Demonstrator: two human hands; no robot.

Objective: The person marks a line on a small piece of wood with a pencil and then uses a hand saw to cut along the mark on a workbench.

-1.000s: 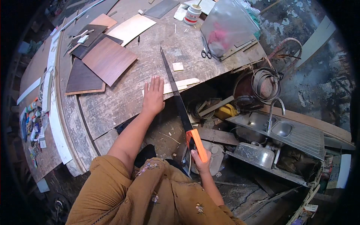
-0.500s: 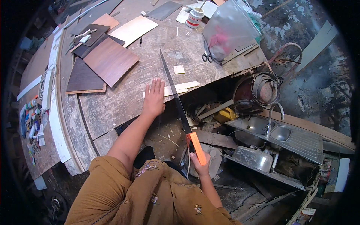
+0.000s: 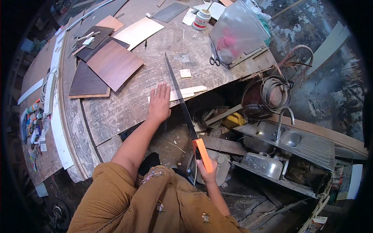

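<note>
Wood strips at our bench edge, beneath the handsaw
Our left hand lies flat over their left end; our right hand grasps the handsaw. Light pressure could let them slip.

Handsaw, with long, dark, tapering blade and orange handle, lower right; the blade slants up and left across pale, narrow wooden strips. The strips lie flat, lengthwise near the edge of the tabletop, left end partly hidden.
</note>
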